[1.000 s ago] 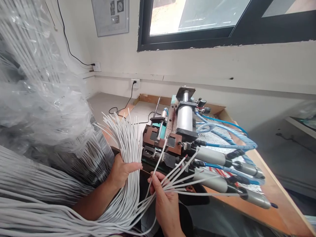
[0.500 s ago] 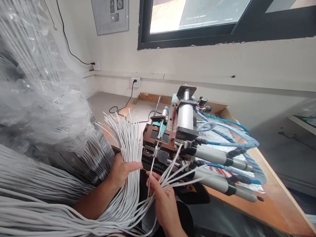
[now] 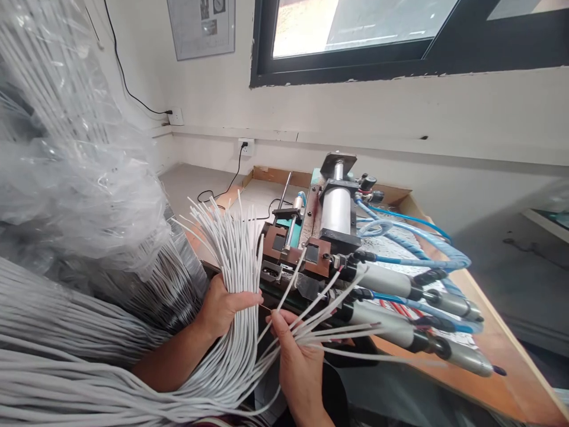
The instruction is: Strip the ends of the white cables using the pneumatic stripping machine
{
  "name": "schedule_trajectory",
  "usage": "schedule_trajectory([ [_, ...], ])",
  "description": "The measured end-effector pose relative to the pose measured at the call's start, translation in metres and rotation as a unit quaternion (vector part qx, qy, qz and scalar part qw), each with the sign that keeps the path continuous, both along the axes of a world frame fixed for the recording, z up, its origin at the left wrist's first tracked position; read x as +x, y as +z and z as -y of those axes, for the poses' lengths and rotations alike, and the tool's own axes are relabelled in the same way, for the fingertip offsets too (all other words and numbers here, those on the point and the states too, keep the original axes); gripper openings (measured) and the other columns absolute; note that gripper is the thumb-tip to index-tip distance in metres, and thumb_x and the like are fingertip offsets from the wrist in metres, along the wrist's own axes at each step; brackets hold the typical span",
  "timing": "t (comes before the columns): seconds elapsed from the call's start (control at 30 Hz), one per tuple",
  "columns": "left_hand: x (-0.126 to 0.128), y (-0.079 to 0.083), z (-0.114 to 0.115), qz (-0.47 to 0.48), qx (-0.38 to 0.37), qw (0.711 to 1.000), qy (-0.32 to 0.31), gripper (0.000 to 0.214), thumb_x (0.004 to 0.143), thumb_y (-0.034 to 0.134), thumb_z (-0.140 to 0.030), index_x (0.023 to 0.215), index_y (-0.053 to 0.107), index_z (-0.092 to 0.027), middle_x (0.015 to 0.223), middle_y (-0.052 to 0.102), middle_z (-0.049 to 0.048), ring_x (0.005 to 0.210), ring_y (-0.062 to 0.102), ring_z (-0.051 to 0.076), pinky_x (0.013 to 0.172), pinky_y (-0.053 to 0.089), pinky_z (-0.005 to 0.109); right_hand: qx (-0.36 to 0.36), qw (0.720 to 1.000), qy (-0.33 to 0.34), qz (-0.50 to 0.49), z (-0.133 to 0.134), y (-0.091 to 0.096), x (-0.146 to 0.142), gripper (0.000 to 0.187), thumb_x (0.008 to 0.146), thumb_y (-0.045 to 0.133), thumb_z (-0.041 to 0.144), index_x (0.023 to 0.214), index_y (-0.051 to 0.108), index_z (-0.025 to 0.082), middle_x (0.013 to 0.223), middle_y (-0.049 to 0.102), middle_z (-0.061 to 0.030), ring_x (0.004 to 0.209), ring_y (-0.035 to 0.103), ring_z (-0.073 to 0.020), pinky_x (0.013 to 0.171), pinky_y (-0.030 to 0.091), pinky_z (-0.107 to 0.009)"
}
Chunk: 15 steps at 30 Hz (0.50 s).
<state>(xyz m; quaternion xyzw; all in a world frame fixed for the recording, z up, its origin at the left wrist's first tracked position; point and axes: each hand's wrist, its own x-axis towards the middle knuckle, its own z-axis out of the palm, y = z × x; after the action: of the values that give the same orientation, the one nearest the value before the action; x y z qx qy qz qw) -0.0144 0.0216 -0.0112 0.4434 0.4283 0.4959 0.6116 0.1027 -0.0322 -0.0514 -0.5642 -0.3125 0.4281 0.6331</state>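
My left hand (image 3: 224, 305) is closed around a thick bundle of light grey cables (image 3: 237, 255), its cut ends fanned upward. Beside it, my right hand (image 3: 296, 359) holds a smaller spread of the same cables (image 3: 338, 305), which point right. Between thumb and forefinger it pinches a single cable (image 3: 290, 289), whose tip reaches the front of a pneumatic wire-stripping machine (image 3: 335, 207). The machine's brown jaw plates (image 3: 317, 261) stand apart around that tip. Some ends in my right hand show small dark or reddish wire. A thin strand shows between my two hands.
Long grey cables (image 3: 66, 379) stretch over the lower left, and plastic-wrapped bundles (image 3: 75, 178) rise behind them. Air cylinders (image 3: 386, 323) and blue hoses (image 3: 418, 261) stick out to the right over the wooden bench (image 3: 502, 367). A black power cord (image 3: 237, 172) runs to the wall socket.
The jaw plates have opened, and the cylinder ends have shifted right. The pinched cable, earlier between the jaws, has swung right with its tip free. My left hand keeps its grip.
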Motion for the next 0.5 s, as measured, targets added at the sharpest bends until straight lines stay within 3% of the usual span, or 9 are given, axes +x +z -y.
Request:
schedule_trajectory([
  [0.2, 0.0002, 0.0044, -0.0039, 0.052, -0.024, 0.998, 0.013, 0.017, 0.055, 0.069, -0.01, 0.072, 0.065, -0.013, 0.062, 0.063, -0.001, 0.056, 0.059, 0.014, 0.058, 0.049, 0.028, -0.025, 0.999, 0.024, -0.015, 0.0009, 0.0008, 0.0032, 0.025, 0.066, 0.065, 0.039, 0.061, 0.06, 0.015, 0.053, 0.056, -0.0002, 0.053, 0.048, -0.0144, 0.057, 0.038, -0.028],
  [0.5, 0.001, 0.0051, -0.0039, 0.037, -0.023, 0.999, 0.025, 0.019, 0.053, 0.069, -0.01, 0.072, 0.063, -0.013, 0.06, 0.06, -0.0024, 0.054, 0.056, 0.013, 0.057, 0.049, 0.027, -0.041, 0.998, 0.045, -0.032, -0.0014, 0.0061, 0.0044, 0.025, 0.065, 0.065, 0.036, 0.053, 0.056, 0.016, 0.048, 0.051, 0.0021, 0.049, 0.045, -0.0131, 0.055, 0.036, -0.026],
])
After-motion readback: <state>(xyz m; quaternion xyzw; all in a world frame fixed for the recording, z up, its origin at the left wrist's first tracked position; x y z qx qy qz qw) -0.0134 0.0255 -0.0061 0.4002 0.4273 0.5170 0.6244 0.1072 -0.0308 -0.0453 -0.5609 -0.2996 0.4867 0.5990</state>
